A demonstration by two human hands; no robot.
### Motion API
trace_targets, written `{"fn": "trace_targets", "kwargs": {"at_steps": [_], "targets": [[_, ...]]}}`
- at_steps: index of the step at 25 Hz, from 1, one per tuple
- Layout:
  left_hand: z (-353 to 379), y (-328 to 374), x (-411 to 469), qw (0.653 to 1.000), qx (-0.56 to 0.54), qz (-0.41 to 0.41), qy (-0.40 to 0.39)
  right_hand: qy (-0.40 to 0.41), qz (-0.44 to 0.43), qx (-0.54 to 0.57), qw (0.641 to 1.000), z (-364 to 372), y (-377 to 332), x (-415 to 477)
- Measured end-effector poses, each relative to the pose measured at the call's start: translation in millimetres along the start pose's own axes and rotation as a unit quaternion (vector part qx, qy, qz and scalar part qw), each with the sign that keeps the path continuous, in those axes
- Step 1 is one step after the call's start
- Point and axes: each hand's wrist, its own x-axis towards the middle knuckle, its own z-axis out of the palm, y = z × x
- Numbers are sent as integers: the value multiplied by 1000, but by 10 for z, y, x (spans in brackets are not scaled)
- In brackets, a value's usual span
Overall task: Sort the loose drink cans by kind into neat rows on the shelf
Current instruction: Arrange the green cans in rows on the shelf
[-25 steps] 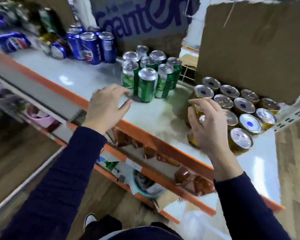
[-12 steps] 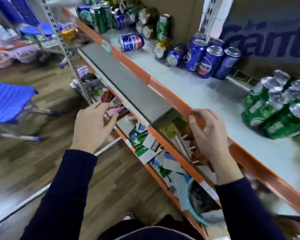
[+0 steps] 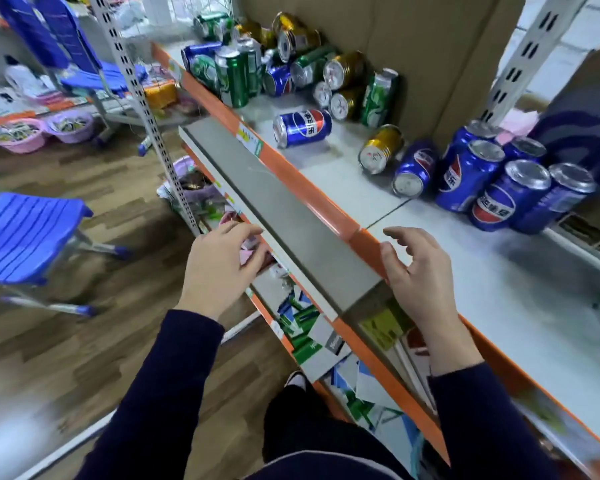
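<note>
Both hands are empty, fingers loose and a little curled. The right hand (image 3: 420, 271) hangs over the orange front edge of the shelf (image 3: 492, 282); I cannot tell whether it touches the edge. The left hand (image 3: 222, 268) is off the shelf altogether, on the aisle side of the grey board (image 3: 274, 209) that lies along the front edge.

The loose cans lie beyond the right hand, deeper in and towards the left end. Nearest are two on their sides, close together: the near blue can (image 3: 413, 171) and a gold can (image 3: 380, 148). Each has its long axis running roughly front to back, a flat end turned to the person. A straight reach would meet an end, not the side, so the hand would probably have to come over the top and close across the barrel. The right hand is plainly the nearer for both.

The near blue can lies just beside the standing blue cans (image 3: 499, 192), which look like its row, so it likely needs only setting upright there. The far blue can (image 3: 302, 128) lies farther left, side-on to the person. The mixed pile (image 3: 257, 64) at the far end is well apart from both hands, more on the left hand's side.
</note>
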Motion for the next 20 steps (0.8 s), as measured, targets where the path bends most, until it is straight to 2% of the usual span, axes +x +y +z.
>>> {"fn": "trace_targets", "kwargs": {"at_steps": [4, 7, 11, 13, 16, 18, 20], "targets": [[62, -141, 900, 1000, 1, 8, 3, 22, 15, 2, 1000, 205, 59, 840], [150, -215, 1364, 1000, -12, 12, 15, 5, 19, -36, 999, 309, 95, 1524], [311, -363, 1766, 999, -29, 19, 5, -79, 156, -137, 975, 574, 140, 2250], [403, -437, 1954, 999, -41, 23, 2, -115, 187, -228, 949, 754, 132, 2411], [574, -518, 2297, 997, -55, 46, -15, -131, 167, -286, 934, 980, 113, 2465], [695, -561, 2552, 995, -52, 74, -44, -106, 154, -281, 941, 1051, 148, 2468], [795, -589, 2788, 989, -53, 94, -105, -81, 203, -226, 949, 1035, 163, 2496]]}}
